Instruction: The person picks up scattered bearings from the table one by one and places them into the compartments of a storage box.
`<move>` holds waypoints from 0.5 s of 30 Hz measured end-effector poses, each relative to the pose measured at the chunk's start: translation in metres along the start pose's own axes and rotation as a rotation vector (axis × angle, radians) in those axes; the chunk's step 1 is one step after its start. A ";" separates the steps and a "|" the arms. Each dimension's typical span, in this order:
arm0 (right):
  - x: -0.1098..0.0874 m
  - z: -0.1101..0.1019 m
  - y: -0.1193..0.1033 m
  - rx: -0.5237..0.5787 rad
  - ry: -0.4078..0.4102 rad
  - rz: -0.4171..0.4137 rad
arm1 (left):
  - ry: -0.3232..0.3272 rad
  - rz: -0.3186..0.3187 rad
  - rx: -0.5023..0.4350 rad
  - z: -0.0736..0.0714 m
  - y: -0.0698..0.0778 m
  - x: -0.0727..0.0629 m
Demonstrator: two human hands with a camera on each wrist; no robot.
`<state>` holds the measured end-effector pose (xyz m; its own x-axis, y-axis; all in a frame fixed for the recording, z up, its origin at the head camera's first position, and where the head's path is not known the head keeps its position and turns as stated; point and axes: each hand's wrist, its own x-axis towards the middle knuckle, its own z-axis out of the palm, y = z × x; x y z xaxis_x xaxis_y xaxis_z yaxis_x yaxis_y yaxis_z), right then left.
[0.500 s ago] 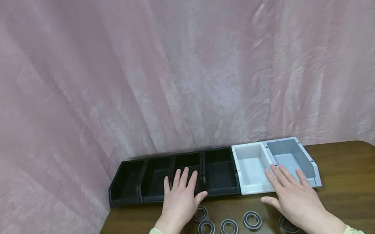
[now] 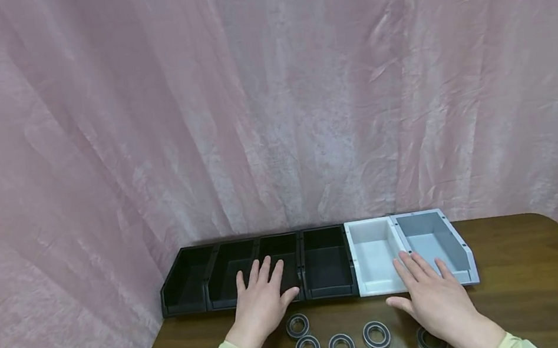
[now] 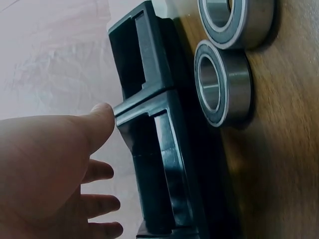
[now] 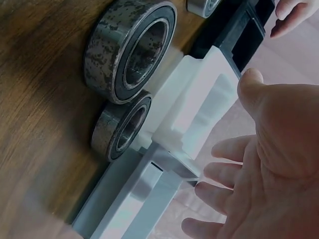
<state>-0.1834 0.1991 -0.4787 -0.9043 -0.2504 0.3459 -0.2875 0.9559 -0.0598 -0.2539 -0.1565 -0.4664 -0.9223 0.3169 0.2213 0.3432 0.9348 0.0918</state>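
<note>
My left hand (image 2: 259, 306) hovers with spread fingers in front of the black bins (image 2: 326, 262), palm down, holding nothing. Fingers straight and apart, my right hand (image 2: 435, 297) is held before the white bin (image 2: 376, 252) and the grey bin (image 2: 426, 233); it too holds nothing. Several metal ball bearings lie on the table between and below the hands. One bearing (image 2: 297, 326) is beside the left wrist, and another bearing (image 2: 432, 343) is partly hidden by the right hand. In the right wrist view, a bearing (image 4: 99, 55) has dark speckles on its outer ring.
The bins stand in one row along the back of the brown wooden table (image 2: 522, 264). Behind them hangs a pink curtain (image 2: 301, 105). The table's rounded corner is at the far right.
My left hand has shifted slightly to the left. The right hand has barely moved. The whole scene sits a little lower in the head view; the bearings and bins keep their places.
</note>
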 end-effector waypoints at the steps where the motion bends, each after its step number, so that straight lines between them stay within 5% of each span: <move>1: 0.000 0.001 0.000 0.001 -0.006 0.002 | -0.005 -0.002 0.000 0.001 -0.001 0.000; 15: 0.003 0.001 0.003 0.011 -0.020 -0.004 | -0.015 -0.007 -0.027 0.012 -0.003 0.005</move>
<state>-0.1876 0.2012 -0.4787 -0.9092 -0.2576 0.3271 -0.2947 0.9532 -0.0683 -0.2615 -0.1555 -0.4776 -0.9272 0.3130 0.2058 0.3413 0.9324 0.1193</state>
